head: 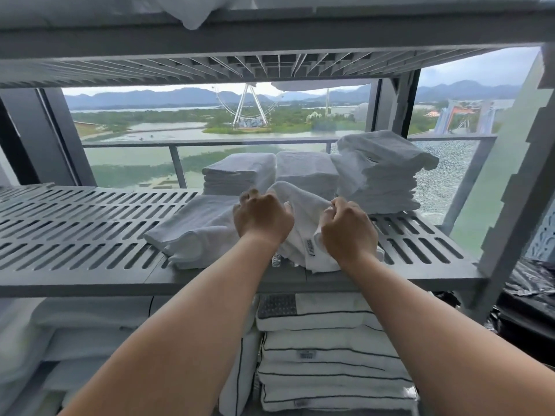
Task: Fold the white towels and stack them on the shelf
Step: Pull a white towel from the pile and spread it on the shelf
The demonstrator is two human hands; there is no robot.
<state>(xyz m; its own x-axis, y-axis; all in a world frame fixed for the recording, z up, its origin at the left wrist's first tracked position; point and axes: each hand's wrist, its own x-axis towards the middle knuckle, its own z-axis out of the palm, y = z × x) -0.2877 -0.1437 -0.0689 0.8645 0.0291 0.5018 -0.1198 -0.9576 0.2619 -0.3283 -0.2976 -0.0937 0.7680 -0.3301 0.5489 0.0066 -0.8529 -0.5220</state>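
Left hand (262, 219) was clenched on the loose towel (303, 232), fingers curled over its upper-left bunch. Right hand (348, 232) was also clenched on it, pinching cloth at the right side just above the sewn label (309, 246). Both gripped the same piece, hands near each other, knuckles toward the camera.

The towel sat on the front part of the slotted shelf (75, 232), humped up between the hands, lower hem hanging at the front lip. Not yet flat or squared.

Handling, as a guess: light, soft terry, no stiffness, so it'll sag wherever unsupported. Not slippery or fragile; the slots may snag loops if dragged. Best hold looks like the two corners of one hem, pinched and pulled apart to tension the edge, rather than mid-cloth bunches.

Orientation: too crumpled to read a clear long axis. The hump ran roughly from front lip toward the back; the label side faced the person. Can't tell which edge is the long one.

Outward: a half-folded towel (192, 232) lay touching on the left. Behind, three folded stacks (381, 172) stood side by side, the right one tallest and uneven. Striped linens (330, 355) filled the shelf below.
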